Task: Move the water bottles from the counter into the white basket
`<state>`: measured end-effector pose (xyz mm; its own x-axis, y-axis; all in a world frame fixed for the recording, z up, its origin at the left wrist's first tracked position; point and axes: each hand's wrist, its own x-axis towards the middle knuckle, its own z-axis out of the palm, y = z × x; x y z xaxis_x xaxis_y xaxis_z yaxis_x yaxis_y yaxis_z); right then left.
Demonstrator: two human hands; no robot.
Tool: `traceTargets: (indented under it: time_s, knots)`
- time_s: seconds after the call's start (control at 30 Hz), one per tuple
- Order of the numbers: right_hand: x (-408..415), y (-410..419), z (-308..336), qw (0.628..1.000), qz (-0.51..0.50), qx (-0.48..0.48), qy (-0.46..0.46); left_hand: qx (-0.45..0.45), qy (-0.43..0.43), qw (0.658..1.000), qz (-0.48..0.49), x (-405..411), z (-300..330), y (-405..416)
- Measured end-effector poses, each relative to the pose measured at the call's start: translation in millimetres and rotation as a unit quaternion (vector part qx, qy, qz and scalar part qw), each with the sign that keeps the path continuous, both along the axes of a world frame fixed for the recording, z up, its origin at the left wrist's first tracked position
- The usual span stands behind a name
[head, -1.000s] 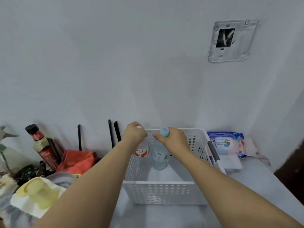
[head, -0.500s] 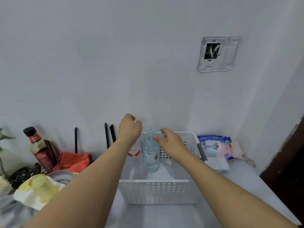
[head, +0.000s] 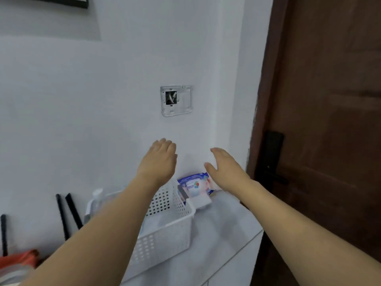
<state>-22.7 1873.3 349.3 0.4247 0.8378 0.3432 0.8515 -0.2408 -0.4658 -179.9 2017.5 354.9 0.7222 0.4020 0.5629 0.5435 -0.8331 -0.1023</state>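
Left hand (head: 158,162): raised, fingers straight, holding nothing. Right hand (head: 226,169): raised, fingers relaxed and spread, holding nothing. Water bottle (head: 97,200): upright inside white basket (head: 171,228) on counter (head: 222,230), at seven o'clock below left hand, partly hidden by forearm.

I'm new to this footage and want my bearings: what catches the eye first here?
Two bare forearms reach forward, the left hand and right hand open and raised before the white wall. Below them a white basket sits on the counter, a water bottle standing inside. A brown door fills the right side.
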Motion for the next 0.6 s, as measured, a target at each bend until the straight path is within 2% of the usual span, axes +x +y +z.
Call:
traceTargets:
  time_s: [0.13, 0.3, 0.6]
  knots:
    - [18.6, -71.3, 11.8, 0.997, -0.072, 0.001, -0.009, 0.008, 0.005, 0.997, -0.078, 46.4, 7.0, -42.1]
    - [31.9, -170.6, 17.7, 0.987, -0.161, 0.007, 0.001, -0.004, -0.03, 0.984, -0.178, 98.8, 22.8, -116.5]
    - [33.4, -371.0, 25.4, 0.939, -0.343, -0.011, -0.029, -0.037, -0.048, 0.938, -0.342, 158.3, 34.9, -300.4]
